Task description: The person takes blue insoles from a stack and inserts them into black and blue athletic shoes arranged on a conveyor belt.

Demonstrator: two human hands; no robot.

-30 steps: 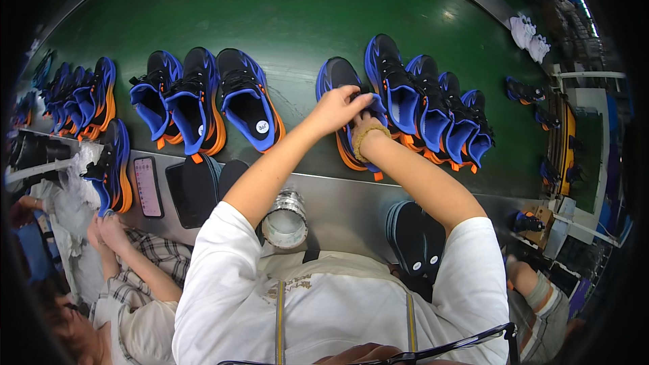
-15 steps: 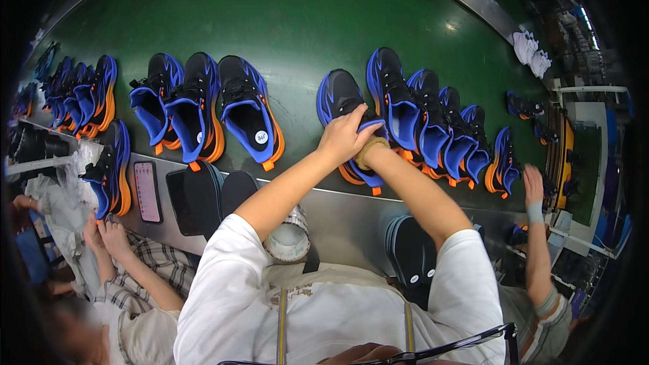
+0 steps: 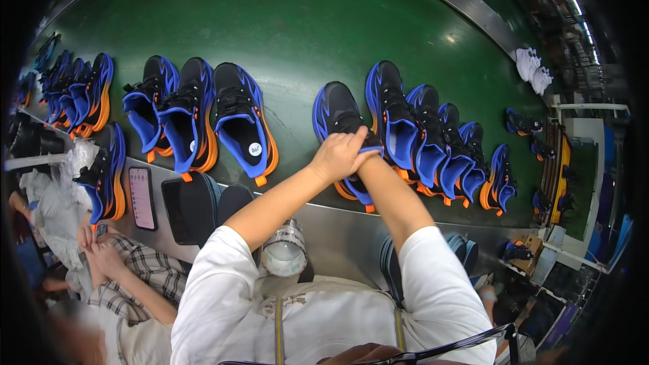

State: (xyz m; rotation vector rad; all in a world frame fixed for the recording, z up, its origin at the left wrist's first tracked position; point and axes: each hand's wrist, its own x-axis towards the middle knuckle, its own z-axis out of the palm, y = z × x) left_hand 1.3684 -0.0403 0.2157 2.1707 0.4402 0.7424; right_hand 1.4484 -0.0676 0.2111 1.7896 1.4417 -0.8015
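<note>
A black sneaker (image 3: 336, 105) with blue sides and an orange heel tab lies toe-away on the green surface before me. My left hand (image 3: 340, 155) is closed over its tongue and collar. My right hand (image 3: 369, 156) reaches into the shoe's opening. Its fingers are hidden inside the shoe and behind my left hand, so what they hold does not show. Just right of this shoe stands a row of several matching sneakers (image 3: 400, 136). To the left another black-and-blue sneaker (image 3: 233, 105) lies beside two more of its kind.
A metal ledge (image 3: 338, 222) runs along the near edge of the green belt (image 3: 291, 27). On it are a phone (image 3: 142, 197), dark insoles (image 3: 233, 204) and a clear tape roll (image 3: 284, 249). A co-worker's hands (image 3: 101, 257) are at the left. White shoes (image 3: 531, 67) lie far right.
My right hand has gone deeper into the sneaker, and the tan ring at its wrist no longer shows. A co-worker's raised hand at the right has left the belt edge.
</note>
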